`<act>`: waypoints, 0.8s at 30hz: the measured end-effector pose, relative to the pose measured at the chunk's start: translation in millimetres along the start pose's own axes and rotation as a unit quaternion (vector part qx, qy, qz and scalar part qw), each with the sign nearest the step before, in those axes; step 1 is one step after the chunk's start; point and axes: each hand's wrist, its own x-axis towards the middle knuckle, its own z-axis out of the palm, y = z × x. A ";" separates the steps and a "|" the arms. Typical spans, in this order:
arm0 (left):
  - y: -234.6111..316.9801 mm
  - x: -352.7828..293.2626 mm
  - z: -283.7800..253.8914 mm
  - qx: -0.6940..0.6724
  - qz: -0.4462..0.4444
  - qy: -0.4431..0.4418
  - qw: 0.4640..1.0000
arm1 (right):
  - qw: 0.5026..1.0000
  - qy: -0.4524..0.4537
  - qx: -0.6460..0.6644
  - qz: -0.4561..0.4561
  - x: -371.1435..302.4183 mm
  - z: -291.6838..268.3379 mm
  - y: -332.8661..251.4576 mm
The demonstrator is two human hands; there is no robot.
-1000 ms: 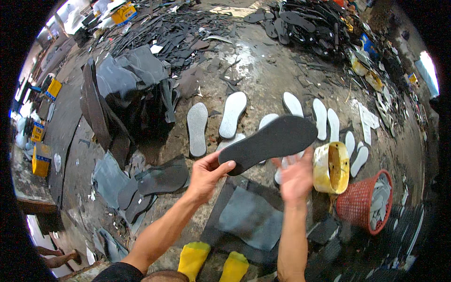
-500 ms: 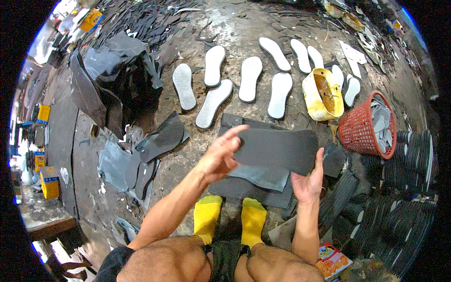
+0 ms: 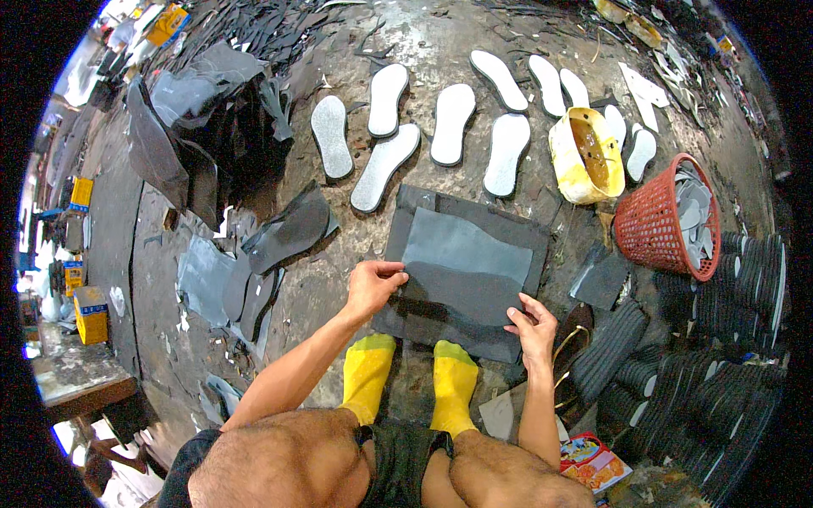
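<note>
A dark grey, wavy-edged piece of sole sheet (image 3: 461, 296) is stretched between my hands, low over a flat stack in front of my feet. My left hand (image 3: 373, 288) pinches its left end between thumb and fingers. At its right end, my right hand (image 3: 535, 330) grips the edge with thumb and fingertips. Beneath it lies a lighter blue-grey sheet (image 3: 466, 237), partly covered. A larger dark square sheet (image 3: 406, 207) forms the bottom of the stack. A dark shadow runs along the piece's near edge.
Several white-topped insoles (image 3: 453, 123) lie beyond the stack. A yellow container with brown contents (image 3: 563, 165) and a red basket of scraps (image 3: 648, 224) stand at the right. Ridged black soles (image 3: 703, 415) are piled at near right; dark sheet offcuts (image 3: 203, 262) lie left.
Both hands have come down and nearer, lowering the dark grey sole piece from the raised position onto or just above the blue-grey sheet. My left fingers, spread before, now pinch its end.
</note>
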 end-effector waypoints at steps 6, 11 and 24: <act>-9.1 3.5 5.1 -0.001 0.004 0.014 1.000 | 0.999 -0.008 -0.027 -0.016 2.2 0.1 7.7; -7.1 3.4 3.3 0.000 -0.020 0.015 1.000 | 0.999 -0.005 -0.031 -0.019 4.7 2.3 7.6; 26.4 -6.6 39.7 0.325 0.530 -0.155 0.768 | 0.996 0.002 -0.086 -0.010 8.1 4.1 4.1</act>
